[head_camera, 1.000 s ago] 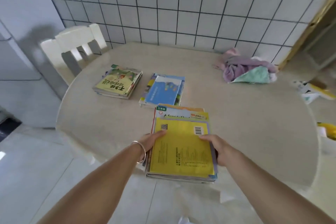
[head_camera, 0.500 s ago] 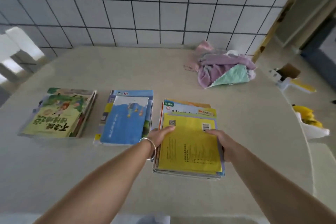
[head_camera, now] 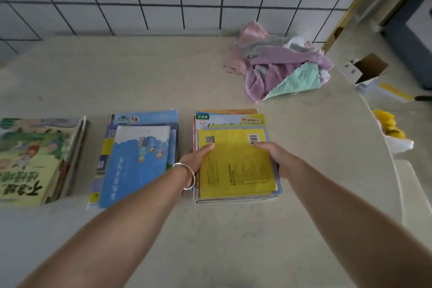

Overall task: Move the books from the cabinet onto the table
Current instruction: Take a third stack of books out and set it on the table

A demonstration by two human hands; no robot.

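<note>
At centre frame, a person's left hand (head_camera: 197, 159) and right hand (head_camera: 273, 155) clasp the two sides of a yellow-topped stack of books (head_camera: 236, 163), fingers curled round its edges with thumbs lying on the cover, and the stack appears to rest flat on the beige table (head_camera: 163, 72). Two more piles sit on the table to its left, a blue-covered stack (head_camera: 138, 159) and a green-covered stack (head_camera: 35, 159) at the left edge (a heap of towels (head_camera: 280, 70) lies upper right). This looks like the set-down step; next both hands likely need to let go and fetch more.
</note>
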